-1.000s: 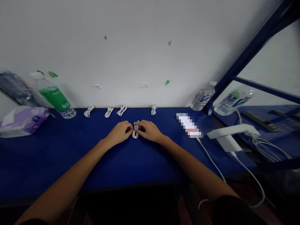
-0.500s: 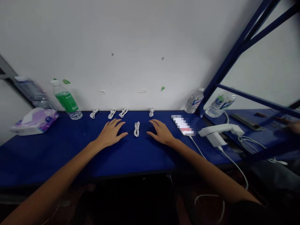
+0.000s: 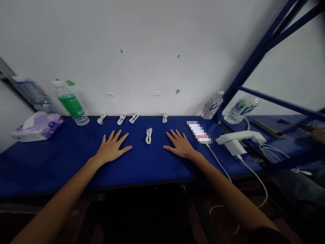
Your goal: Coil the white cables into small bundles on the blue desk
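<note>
My left hand point(image 3: 111, 147) lies flat on the blue table point(image 3: 142, 169) with its fingers spread, holding nothing. On the other side, my right hand point(image 3: 179, 144) rests palm down, fingers apart and nothing in it. Between the two, touching neither, is a coiled white cable point(image 3: 149, 136) bound round its middle. Farther back, near the wall, lie more coiled white cables: one point(image 3: 102, 118) at the left, two side by side, point(image 3: 121, 119) and another cable point(image 3: 134, 117), and one point(image 3: 165, 118) beyond my right hand.
At the left stand a tissue pack point(image 3: 38, 127) and a green-labelled bottle point(image 3: 72, 105). Right of my right hand are a phone point(image 3: 199, 132) on a cord, a water bottle point(image 3: 212, 105) and a white power strip point(image 3: 235, 136). A blue frame point(image 3: 243, 74) rises there; another person's hand point(image 3: 318, 135) shows at the edge.
My hands have moved apart, away from the coiled cable between them, and their fingers have spread flat on the table. The cable has stayed in place. The view has tilted slightly.
</note>
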`<control>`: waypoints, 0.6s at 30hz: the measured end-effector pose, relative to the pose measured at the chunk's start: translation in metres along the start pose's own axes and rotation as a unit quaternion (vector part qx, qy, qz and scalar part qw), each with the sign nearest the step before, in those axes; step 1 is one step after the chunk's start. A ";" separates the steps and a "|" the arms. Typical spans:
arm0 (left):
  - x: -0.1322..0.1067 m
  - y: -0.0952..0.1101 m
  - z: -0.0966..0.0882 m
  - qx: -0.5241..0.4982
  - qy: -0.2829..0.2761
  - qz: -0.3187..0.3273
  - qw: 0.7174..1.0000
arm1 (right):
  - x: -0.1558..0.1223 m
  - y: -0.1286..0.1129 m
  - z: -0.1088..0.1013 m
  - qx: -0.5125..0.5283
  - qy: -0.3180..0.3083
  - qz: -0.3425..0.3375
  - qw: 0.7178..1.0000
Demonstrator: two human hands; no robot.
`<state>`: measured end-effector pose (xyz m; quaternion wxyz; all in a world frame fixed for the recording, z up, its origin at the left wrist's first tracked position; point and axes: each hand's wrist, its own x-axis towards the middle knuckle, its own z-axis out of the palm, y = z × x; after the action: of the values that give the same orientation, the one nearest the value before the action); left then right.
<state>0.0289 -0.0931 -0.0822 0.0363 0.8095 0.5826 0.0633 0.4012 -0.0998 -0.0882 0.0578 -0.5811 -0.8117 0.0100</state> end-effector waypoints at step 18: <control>0.059 0.023 -0.010 -0.109 0.142 -0.010 0.984 | 0.025 -0.060 -0.015 0.068 0.119 -0.197 0.971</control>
<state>0.0675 -0.0451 -0.0656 0.0419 0.7776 0.5794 0.2405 0.3388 -0.0967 -0.0661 0.1939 -0.4017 -0.8949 -0.0160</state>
